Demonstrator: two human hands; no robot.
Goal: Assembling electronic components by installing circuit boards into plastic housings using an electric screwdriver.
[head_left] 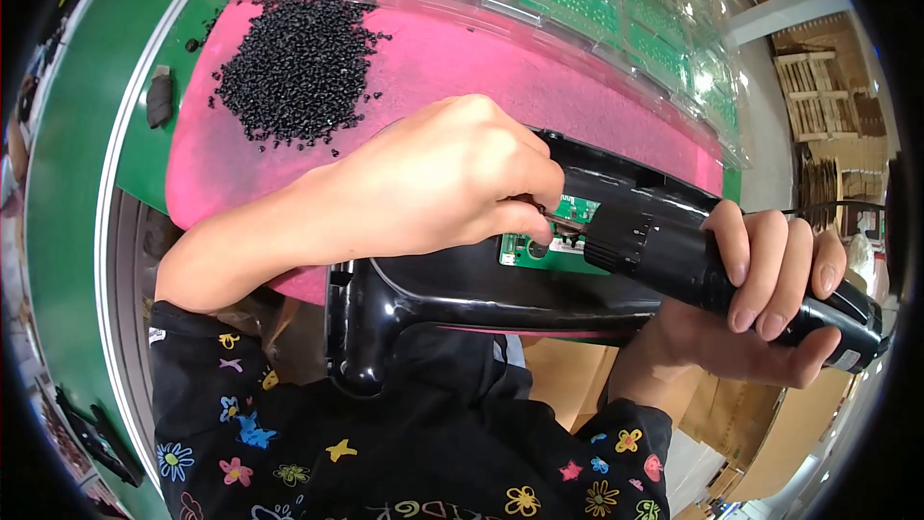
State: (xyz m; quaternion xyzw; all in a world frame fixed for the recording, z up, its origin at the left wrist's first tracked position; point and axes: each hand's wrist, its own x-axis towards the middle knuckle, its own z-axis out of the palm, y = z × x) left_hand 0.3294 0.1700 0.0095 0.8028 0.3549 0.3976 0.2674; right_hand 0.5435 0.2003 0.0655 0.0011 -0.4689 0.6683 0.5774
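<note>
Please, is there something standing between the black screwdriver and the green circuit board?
Yes: the fingers of the left hand are at the tip of the black screwdriver, partly covering the green circuit board in this view. Nothing else visible stands between.

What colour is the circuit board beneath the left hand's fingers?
Green; the circuit board, partly covered by the left hand, shows best in the head view.

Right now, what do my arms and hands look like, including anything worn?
Your short sleeves are black, printed with colourful flowers and other small shapes. Your left hand and right hand are bare: no gloves, rings or watch visible.
</note>
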